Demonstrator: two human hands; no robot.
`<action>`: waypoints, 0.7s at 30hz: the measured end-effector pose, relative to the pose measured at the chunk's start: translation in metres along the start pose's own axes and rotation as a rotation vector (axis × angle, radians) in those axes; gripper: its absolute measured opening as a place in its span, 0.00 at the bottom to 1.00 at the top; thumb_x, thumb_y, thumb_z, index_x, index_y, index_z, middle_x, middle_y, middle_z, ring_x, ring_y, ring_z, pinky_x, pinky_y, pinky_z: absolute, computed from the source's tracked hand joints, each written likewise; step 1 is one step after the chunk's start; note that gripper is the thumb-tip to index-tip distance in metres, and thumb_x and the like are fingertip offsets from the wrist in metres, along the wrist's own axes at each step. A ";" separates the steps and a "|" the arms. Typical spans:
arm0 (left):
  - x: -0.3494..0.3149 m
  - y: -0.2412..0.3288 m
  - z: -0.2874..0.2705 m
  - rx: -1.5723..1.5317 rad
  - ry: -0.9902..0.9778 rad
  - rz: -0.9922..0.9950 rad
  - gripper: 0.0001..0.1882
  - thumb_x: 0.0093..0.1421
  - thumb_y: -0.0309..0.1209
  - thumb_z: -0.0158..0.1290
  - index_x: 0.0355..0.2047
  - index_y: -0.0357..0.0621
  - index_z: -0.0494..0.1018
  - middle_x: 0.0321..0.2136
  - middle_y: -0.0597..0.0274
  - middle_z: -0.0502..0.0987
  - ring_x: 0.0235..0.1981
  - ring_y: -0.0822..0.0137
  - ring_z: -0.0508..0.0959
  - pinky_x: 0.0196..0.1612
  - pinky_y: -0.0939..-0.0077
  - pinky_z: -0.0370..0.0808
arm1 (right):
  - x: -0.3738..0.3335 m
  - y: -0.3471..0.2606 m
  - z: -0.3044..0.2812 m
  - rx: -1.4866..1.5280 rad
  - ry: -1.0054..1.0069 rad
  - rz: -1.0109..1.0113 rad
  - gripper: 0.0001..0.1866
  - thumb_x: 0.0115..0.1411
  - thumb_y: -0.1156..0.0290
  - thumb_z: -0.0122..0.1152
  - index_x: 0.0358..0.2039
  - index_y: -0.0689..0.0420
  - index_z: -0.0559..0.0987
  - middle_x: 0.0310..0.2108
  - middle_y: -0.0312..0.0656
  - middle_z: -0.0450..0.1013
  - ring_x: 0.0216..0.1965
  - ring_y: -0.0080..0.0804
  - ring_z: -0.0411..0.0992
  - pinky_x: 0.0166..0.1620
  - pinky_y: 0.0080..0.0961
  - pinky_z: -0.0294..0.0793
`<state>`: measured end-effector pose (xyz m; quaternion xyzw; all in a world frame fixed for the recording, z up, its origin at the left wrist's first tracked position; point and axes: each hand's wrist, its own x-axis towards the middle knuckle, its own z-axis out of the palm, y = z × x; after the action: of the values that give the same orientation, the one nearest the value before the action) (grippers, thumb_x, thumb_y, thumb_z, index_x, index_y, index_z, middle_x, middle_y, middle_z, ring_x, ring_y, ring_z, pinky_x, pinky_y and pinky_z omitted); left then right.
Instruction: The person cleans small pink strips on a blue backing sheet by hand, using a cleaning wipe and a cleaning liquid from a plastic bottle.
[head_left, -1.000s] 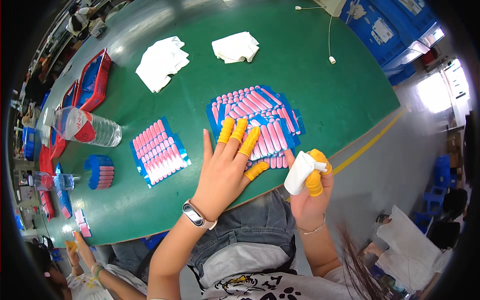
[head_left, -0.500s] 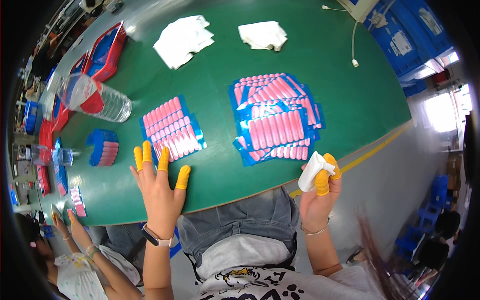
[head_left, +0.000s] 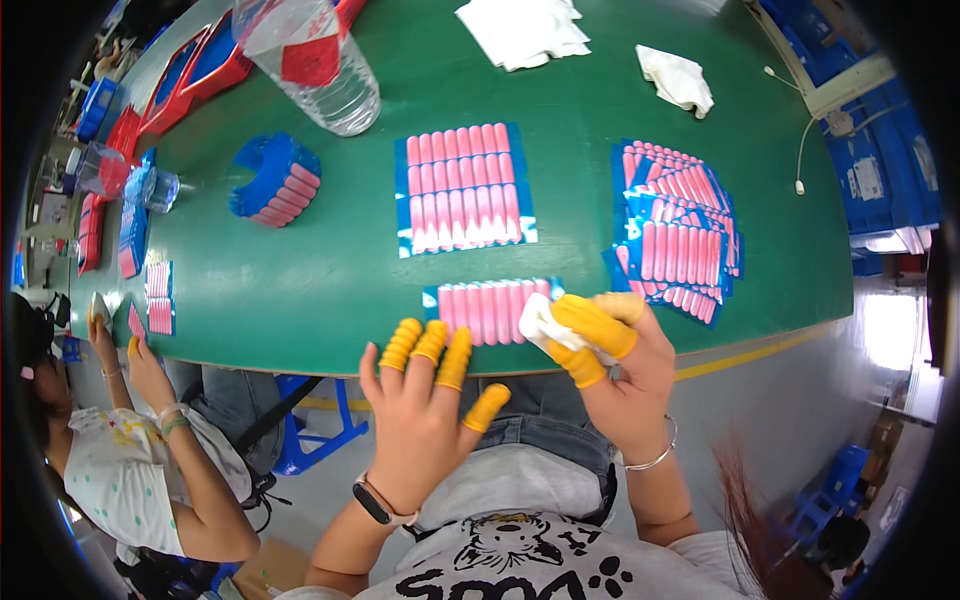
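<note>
A blue sheet bearing a row of pink rounded strips (head_left: 485, 312) lies close to the table's near edge. My left hand (head_left: 425, 425) is open, its fingers spread, with yellow finger cots on several fingertips; the fingertips reach the lower left part of this sheet. With yellow-covered fingers, my right hand (head_left: 635, 385) pinches a folded white cloth (head_left: 545, 322) against the sheet's right end. Beyond lie more blue sheets with pink strips (head_left: 465, 185), set out in rows. To the right, an untidy pile of similar sheets (head_left: 680, 240) overlaps itself.
A clear plastic bottle (head_left: 335, 85) and a curled blue sheet with pink strips (head_left: 280, 185) are at the left. White cloths (head_left: 525, 30) and another cloth (head_left: 678, 80) lie at the far side. Red baskets (head_left: 215, 60) line the far left. A co-worker (head_left: 150, 450) sits at the left.
The view has shifted rightward. A single sheet now lies before me at the near edge. My right hand has brought the cloth onto it, and my left fingers have come to it.
</note>
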<state>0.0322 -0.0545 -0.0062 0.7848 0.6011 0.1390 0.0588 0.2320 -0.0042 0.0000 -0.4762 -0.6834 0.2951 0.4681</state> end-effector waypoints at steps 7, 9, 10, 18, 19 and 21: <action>-0.018 0.014 0.002 -0.035 -0.027 -0.079 0.34 0.56 0.51 0.60 0.55 0.40 0.74 0.51 0.52 0.71 0.57 0.49 0.65 0.59 0.44 0.55 | 0.027 0.020 0.035 -0.558 -0.239 -0.286 0.12 0.51 0.71 0.62 0.37 0.54 0.83 0.36 0.37 0.72 0.37 0.36 0.69 0.47 0.37 0.64; -0.020 0.018 0.001 0.053 -0.048 -0.074 0.34 0.56 0.53 0.58 0.55 0.40 0.74 0.51 0.55 0.72 0.57 0.48 0.66 0.59 0.40 0.53 | 0.029 0.019 0.038 -0.494 -0.341 -0.347 0.11 0.51 0.70 0.61 0.37 0.53 0.83 0.36 0.37 0.73 0.37 0.36 0.69 0.47 0.37 0.64; -0.023 0.019 0.002 0.050 -0.051 -0.088 0.34 0.56 0.53 0.58 0.55 0.40 0.74 0.51 0.55 0.72 0.57 0.48 0.66 0.59 0.40 0.53 | 0.029 0.017 0.039 -0.429 -0.429 -0.403 0.10 0.52 0.69 0.61 0.36 0.53 0.83 0.36 0.37 0.73 0.37 0.36 0.69 0.46 0.37 0.64; -0.027 0.026 0.004 0.082 -0.060 -0.109 0.32 0.57 0.50 0.59 0.54 0.39 0.75 0.51 0.56 0.73 0.58 0.48 0.68 0.58 0.38 0.52 | 0.040 0.005 0.041 -0.423 -0.711 -0.534 0.10 0.53 0.69 0.60 0.36 0.52 0.83 0.34 0.36 0.71 0.36 0.35 0.68 0.45 0.35 0.64; -0.030 0.027 0.004 0.060 -0.075 -0.110 0.31 0.57 0.49 0.59 0.53 0.39 0.75 0.50 0.55 0.73 0.58 0.48 0.68 0.58 0.38 0.52 | 0.047 0.003 0.040 -0.485 -0.705 -0.553 0.11 0.52 0.69 0.61 0.36 0.52 0.83 0.34 0.36 0.71 0.36 0.35 0.69 0.44 0.34 0.64; -0.031 0.027 0.004 0.063 -0.062 -0.116 0.30 0.56 0.48 0.59 0.53 0.39 0.75 0.51 0.55 0.73 0.59 0.48 0.69 0.58 0.38 0.52 | 0.054 0.006 0.044 -0.525 -0.607 -0.493 0.10 0.52 0.70 0.61 0.36 0.52 0.83 0.33 0.36 0.71 0.36 0.35 0.69 0.46 0.33 0.65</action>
<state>0.0510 -0.0915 -0.0077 0.7539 0.6477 0.0920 0.0604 0.1876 0.0500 -0.0032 -0.2942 -0.9335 0.1184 0.1670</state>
